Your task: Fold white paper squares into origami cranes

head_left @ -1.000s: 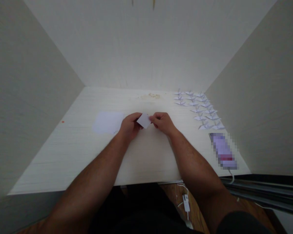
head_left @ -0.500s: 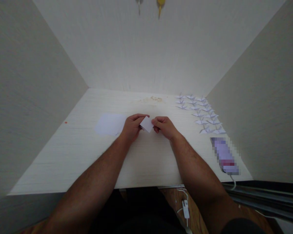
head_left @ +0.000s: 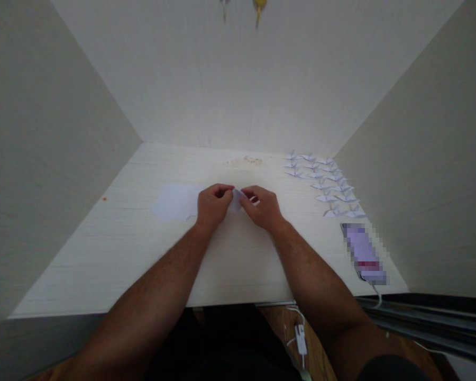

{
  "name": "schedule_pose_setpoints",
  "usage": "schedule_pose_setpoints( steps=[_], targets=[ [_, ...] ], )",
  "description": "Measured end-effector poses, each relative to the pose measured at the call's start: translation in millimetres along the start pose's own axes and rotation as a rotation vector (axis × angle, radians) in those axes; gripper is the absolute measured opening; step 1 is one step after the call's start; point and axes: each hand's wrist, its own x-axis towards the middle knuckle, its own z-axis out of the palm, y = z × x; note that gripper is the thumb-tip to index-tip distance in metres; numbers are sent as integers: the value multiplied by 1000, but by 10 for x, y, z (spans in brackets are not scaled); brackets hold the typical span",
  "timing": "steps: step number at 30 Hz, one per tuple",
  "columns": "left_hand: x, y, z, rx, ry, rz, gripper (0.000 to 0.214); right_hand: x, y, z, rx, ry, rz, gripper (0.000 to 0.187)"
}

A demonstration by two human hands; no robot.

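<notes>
A small piece of folded white paper (head_left: 236, 202) is held between my two hands above the middle of the table. My left hand (head_left: 215, 205) pinches its left side with thumb and forefinger. On the right side, my right hand (head_left: 262, 205) grips it, the thumb lying over the paper and the fingers curled behind. The fingers partly cover the paper, so its exact folds are hard to make out. Flat on the table just left of my left hand are white paper sheets (head_left: 174, 201).
Several folded paper cranes (head_left: 337, 188) stand in rows at the table's back right. Nearer, a phone (head_left: 363, 253) with a cable lies by the right wall. Walls enclose the white table (head_left: 238, 264) at the back and both sides. A white power strip (head_left: 301, 338) is below the front edge.
Both hands have shifted on the paper. Its flat diamond face, visible before, is now turned and narrower, with my right thumb over it. The view has moved slightly.
</notes>
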Motion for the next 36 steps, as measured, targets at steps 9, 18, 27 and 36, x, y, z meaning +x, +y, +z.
schedule_pose_setpoints(
  steps=[9,18,27,36],
  targets=[
    [10,24,-36,-26,-244,-69,16,57,61,-106,-83,-42,145,22],
    [68,-68,-42,-107,-351,-167,13,57,18,-162,50,-104,174,26],
    [44,-30,-32,-7,-319,-62,10,68,28,-156,-49,-95,153,29],
    [34,-31,-44,26,-325,-35,13,86,26,-164,81,-125,293,26]
  ],
)
